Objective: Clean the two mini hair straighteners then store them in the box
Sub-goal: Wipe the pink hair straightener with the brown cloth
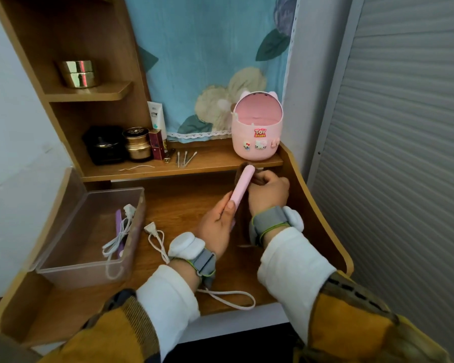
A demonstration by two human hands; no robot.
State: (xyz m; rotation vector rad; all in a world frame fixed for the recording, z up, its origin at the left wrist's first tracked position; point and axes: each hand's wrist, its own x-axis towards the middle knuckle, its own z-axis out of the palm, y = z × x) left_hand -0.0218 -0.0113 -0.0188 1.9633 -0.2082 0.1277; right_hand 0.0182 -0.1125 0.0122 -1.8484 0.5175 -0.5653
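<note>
1. Wood-grain surface (178,203) is seen across the middle of the view, with a grey slatted shutter (404,153) on the right, a pale wall on the left and a blue floral curtain (207,48) hung behind.
2. At the back of the surface a low shelf (207,163) is fixed. A black jar (104,145), a gold jar (138,145), a red carton (156,145), a white tube (156,116) and loose cotton swabs (185,158) are set on it. A second gold jar (79,74) is kept on a higher corner shelf.
3. A pink bin (257,142) with cartoon stickers is stood at the right end of the low shelf. Its mouth is open and only a pink interior can be made out.
4. A clear plastic box (89,269) is placed at the left of the surface, its lid tilted back. The purple mini hair straightener (118,221) is laid inside with its white cable (114,243) bunched over it.
5. The pink mini hair straightener (240,187) is held above the surface, tilted, right of the box. Its lower end is gripped by the left hand (215,226), thumb on top.
6. A brown cloth (243,226) is clutched by the right hand (268,192), fingers curled, against the upper part of the pink straightener.
7. A white plug cord (156,241) is trailed over the surface beside the box and under the left wrist.
</note>
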